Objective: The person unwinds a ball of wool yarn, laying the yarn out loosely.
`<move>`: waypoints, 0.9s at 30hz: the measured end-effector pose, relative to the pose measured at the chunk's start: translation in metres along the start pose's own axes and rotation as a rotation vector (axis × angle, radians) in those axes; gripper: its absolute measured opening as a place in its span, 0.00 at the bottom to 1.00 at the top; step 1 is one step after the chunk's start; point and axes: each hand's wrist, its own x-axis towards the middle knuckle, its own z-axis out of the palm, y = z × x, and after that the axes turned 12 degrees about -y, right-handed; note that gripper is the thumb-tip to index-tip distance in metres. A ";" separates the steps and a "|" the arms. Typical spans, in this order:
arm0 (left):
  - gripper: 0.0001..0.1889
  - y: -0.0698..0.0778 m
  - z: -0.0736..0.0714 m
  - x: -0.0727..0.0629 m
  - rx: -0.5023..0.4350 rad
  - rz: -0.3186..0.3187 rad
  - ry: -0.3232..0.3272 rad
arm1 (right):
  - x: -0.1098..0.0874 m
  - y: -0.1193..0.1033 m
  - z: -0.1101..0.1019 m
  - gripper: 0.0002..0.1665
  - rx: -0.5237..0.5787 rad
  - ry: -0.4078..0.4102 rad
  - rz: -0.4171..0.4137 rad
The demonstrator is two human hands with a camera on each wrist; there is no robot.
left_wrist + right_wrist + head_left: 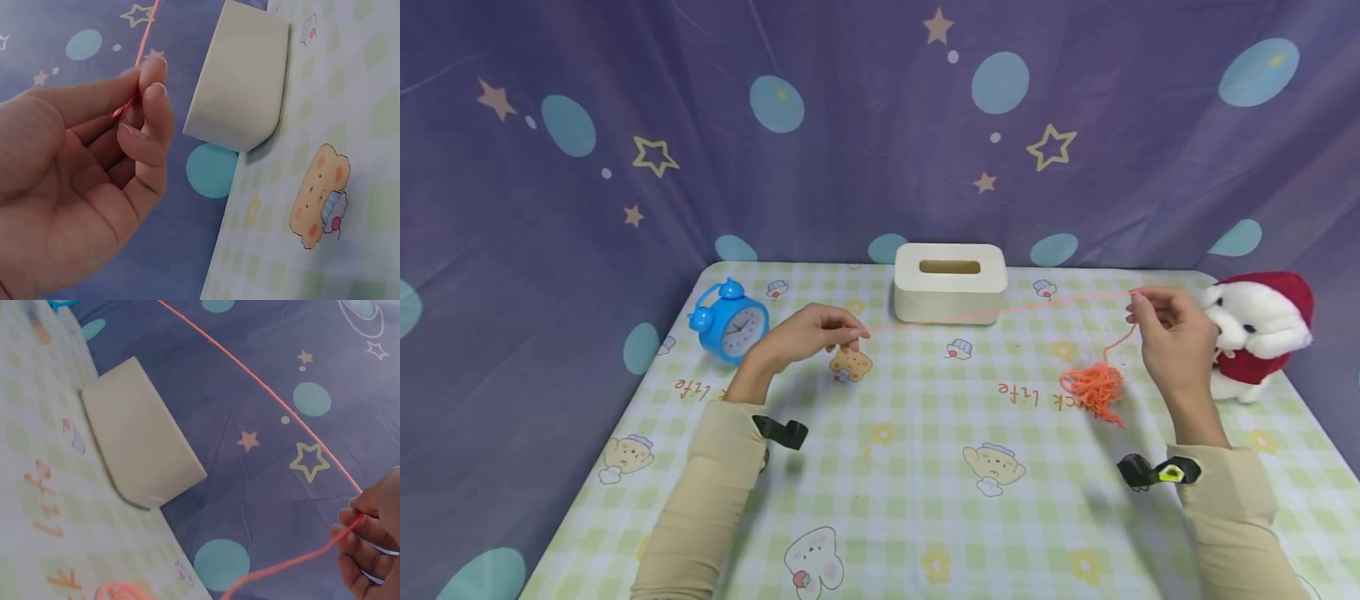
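Observation:
A strand of coral-pink yarn [1030, 307] stretches nearly straight between both hands, above the table. At its left end, the left hand [811, 336] pinches it between thumb and index finger; in the left wrist view a short yarn tail [119, 112] pokes out below the pinch. The right hand [1176, 333] pinches the strand's other side by its fingertips. From there the yarn [281, 565] sags down to a loose tangled heap [1096, 390], which lies on the table left of the right hand.
Behind the strand stands a cream tissue box [950, 300] with a slot on top. A blue alarm clock [733, 323] is near the left hand. Right of the right hand sits a white plush toy [1255, 329] in a red hat. A checked cloth [910, 467] covers the table.

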 end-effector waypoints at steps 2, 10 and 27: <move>0.12 -0.002 0.000 0.001 0.000 0.000 0.012 | -0.002 0.002 -0.001 0.14 -0.062 -0.026 0.016; 0.08 -0.011 0.005 0.008 -0.031 0.001 0.057 | -0.008 0.017 -0.003 0.16 -0.245 -0.237 0.013; 0.09 -0.045 0.014 0.025 0.114 -0.097 0.184 | -0.011 0.049 0.004 0.16 -0.378 -0.582 0.043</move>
